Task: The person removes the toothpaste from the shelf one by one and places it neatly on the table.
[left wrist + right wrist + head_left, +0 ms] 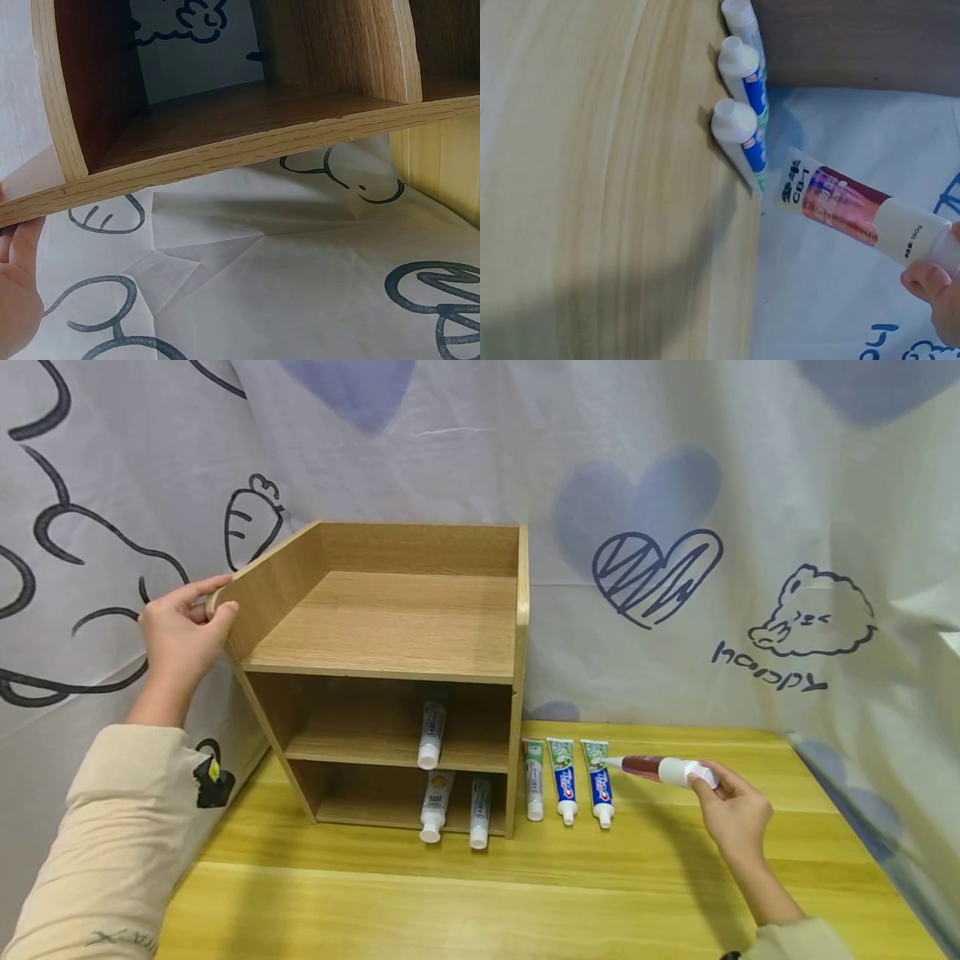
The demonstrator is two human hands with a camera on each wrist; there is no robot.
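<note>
Over on the left, the person's left grip (pixel 180 627) pinches the upper front corner of the wooden shelf unit (pixel 390 618), thumb on the inner face of the side panel, fingers outside — steadying it, I'd say. On the unit's middle level lies one white tube (pixel 431 731); the bottom level holds a pale tube (pixel 436 802) and a slim tube (pixel 480 810) beside it, all with caps to the front. Just right of the unit, a white-and-green tube (pixel 534 781) and two blue-and-green tubes (pixel 597 781) lie side by side on the counter (pixel 420 902), caps toward the person.

Farthest right, the right grip (pixel 735 810) pinches the cap end of a red-banded tube (pixel 647 767), held above the counter near that row. The step in hand looks to be placing this one; whether it belongs in the row or on a level, I can't tell. Either way, the next move seems to call for turning it from its sideways lie so the cap faces front, without nudging its neighbours.

It's a handsome thing — a pale flat end with dark lettering pointing left, a glossy red band with a purple patch, then a white shoulder and cap.
</note>
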